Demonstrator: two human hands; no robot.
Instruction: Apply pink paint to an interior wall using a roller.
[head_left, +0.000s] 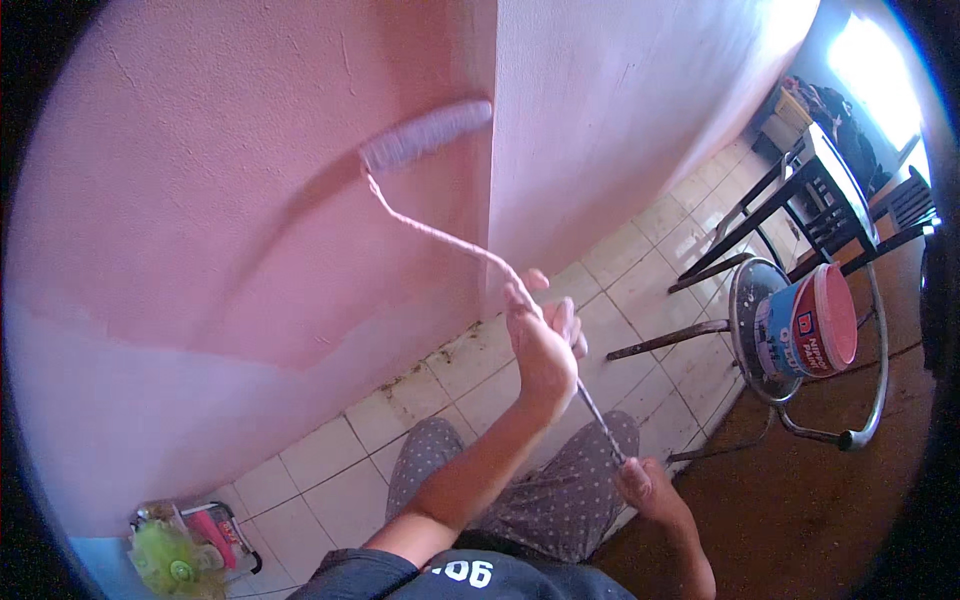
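Blue bucket with loads of lettering, white print on shirt, roller slanting lengthwise up-right, left hand and right hand both gripping its pole.

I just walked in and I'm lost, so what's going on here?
Someone is holding a paint roller by its thin rod, the left hand higher up and the right hand farther down. The roller is at the pink wall, close to the corner. That wall is deeper pink above and paler along the bottom. To the right, a paint bucket sits on a round-seated chair.
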